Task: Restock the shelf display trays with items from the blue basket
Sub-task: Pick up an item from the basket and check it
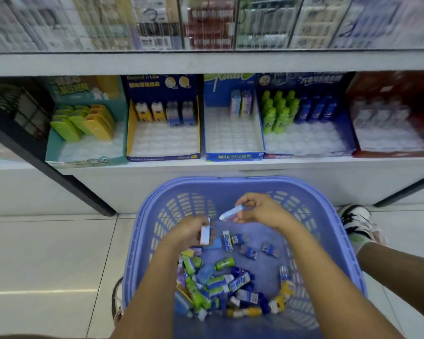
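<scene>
Working over perforated blue plastic basket [230, 181] holding loose green, blue and yellow packets [218, 282]. Gripping small white-blue packet [205, 234] in left hand [189, 232]. Pinching slim pale-blue packet [230, 212] in right hand [262, 211], long axis slanting, tip pointing down-left. Facing part-filled cardboard shelf trays [233, 156].

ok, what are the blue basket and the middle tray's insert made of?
Blue basket: moulded plastic, satin, judging by slotted walls and rolled rim. Insert: likely thin clear formed plastic; glossy dimpled pockets. Its tray: probably printed cardboard, flat folded front.
</scene>
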Available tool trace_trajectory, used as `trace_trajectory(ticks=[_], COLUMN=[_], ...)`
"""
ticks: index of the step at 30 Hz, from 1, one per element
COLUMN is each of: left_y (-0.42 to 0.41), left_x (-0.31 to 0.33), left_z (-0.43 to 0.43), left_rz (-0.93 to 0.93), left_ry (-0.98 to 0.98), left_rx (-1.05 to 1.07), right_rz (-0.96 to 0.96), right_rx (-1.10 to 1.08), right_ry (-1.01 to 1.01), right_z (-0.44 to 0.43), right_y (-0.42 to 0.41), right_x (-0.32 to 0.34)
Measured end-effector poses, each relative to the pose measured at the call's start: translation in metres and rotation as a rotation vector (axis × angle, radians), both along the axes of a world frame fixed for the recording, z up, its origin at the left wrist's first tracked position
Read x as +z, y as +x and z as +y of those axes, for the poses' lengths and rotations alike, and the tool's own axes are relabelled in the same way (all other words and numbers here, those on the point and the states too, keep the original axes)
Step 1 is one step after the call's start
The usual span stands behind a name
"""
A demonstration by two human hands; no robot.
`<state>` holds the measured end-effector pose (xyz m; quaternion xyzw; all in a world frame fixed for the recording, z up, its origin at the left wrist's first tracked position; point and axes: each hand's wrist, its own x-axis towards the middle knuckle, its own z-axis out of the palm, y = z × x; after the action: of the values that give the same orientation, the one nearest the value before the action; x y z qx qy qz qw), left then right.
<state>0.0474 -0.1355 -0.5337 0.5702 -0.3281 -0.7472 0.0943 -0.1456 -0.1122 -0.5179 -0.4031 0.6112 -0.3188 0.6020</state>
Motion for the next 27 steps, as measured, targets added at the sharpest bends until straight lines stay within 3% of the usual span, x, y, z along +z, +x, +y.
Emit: trace_trajectory(ticks=[3, 6, 12, 18, 22, 24, 27], left_y=[-0.003, -0.004, -0.006, -0.014, -0.030, -0.034, -0.034], left_x=[0.030, 0.050, 0.074, 0.089, 0.091, 0.093, 0.095], left_z=[-0.007, -0.010, -0.018, -0.029, -0.036, -0.038, -0.044], left_rz=[0.275, 0.376, 0.576, 0.419, 0.312, 0.299, 0.368], left_ry=[0.104, -0.065, -0.267, -0.478, -0.708, -0.735, -0.558], left_rx=[-0.014, -0.122, -0.066, 0.003, 0.193, 0.207, 0.298], right_rz=[0.062, 0.051, -0.067, -0.039, -0.215, -0.112, 0.138], right_rx=[0.053, 0.068, 0.031, 0.029, -0.152, -0.163, -0.207], right_ry=[-0.169, -0.314, -0.480, -0.479, -0.416, -0.431, -0.501], right_z=[-0.002, -0.001, -0.002, -0.010, -0.022, -0.032, -0.058], right_y=[-0.004, -0.001, 0.000, -0.005, -0.004, -0.004, -0.009], right_x=[0.041, 0.070, 0.098, 0.106, 0.113, 0.118, 0.128])
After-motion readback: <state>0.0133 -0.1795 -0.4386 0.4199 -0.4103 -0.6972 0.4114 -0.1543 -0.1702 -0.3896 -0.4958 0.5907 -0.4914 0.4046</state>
